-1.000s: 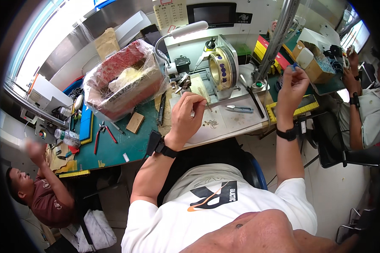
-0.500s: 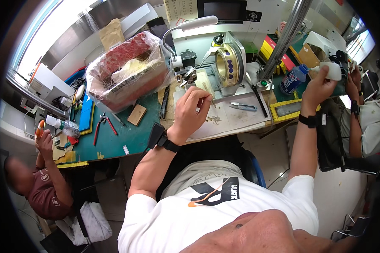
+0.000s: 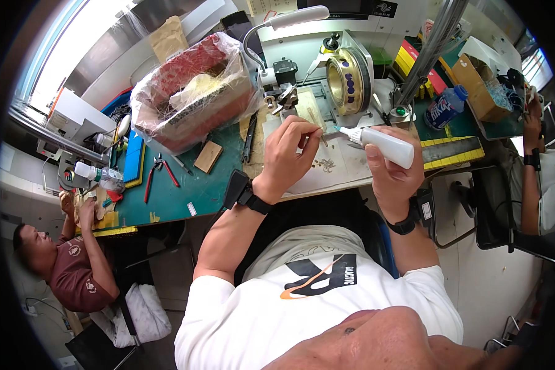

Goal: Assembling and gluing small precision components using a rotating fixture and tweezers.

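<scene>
My left hand [image 3: 288,154] is closed in a pinch over the work surface, with a thin stick [image 3: 323,140] showing at its fingertips. In my right hand [image 3: 393,182] is a white squeeze bottle [image 3: 385,147], tilted so that its narrow nozzle points left. The nozzle tip is close to the left fingertips, but apart from them. Below lies a pale board [image 3: 351,176] with a scatter of tiny pieces [image 3: 325,165] on it. Just beyond the hands stands a machine with a gold-coloured wheel [image 3: 334,86].
A plastic-lined box [image 3: 194,126] stands left of the machine. Near it lie red-handled pliers [image 3: 160,176] and a wooden block [image 3: 208,156]. A blue bottle [image 3: 445,108] and a yellow-edged tray [image 3: 453,151] are on the right. Co-workers sit at both sides.
My right hand has brought the squeeze bottle in from the far right, close to my left hand. The left hand keeps its pinch. The whole view has shifted slightly.
</scene>
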Demonstrator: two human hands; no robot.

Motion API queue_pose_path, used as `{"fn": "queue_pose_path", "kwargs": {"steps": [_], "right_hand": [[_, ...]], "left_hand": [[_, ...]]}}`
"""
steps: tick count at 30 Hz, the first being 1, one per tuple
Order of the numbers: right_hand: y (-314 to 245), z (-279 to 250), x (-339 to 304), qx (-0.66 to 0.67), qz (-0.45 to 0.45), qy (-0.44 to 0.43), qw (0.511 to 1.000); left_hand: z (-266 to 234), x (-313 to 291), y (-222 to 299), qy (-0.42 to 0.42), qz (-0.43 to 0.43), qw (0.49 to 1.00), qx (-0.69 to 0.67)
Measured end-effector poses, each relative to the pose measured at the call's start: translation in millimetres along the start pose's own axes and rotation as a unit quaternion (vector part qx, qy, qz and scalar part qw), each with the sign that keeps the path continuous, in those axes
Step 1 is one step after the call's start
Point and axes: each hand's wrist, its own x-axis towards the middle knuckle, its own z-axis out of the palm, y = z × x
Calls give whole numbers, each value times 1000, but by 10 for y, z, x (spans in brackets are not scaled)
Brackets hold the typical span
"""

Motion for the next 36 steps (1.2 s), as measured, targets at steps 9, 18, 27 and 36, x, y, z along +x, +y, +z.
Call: {"fn": "queue_pose_path", "kwargs": {"steps": [9,18,27,36], "right_hand": [[46,67,-32,3,30,-2,1000],[51,78,-35,34,44,24,998],[71,90,-17,31,46,17,998],[47,107,-22,56,77,25,995]], "left_hand": [[-5,0,10,-3,-8,1000,-2],[0,-7,0,-4,-6,1000,4],[-5,3,11,-4,-9,1000,-1],[-7,-8,15,-6,-14,1000,0]]}}
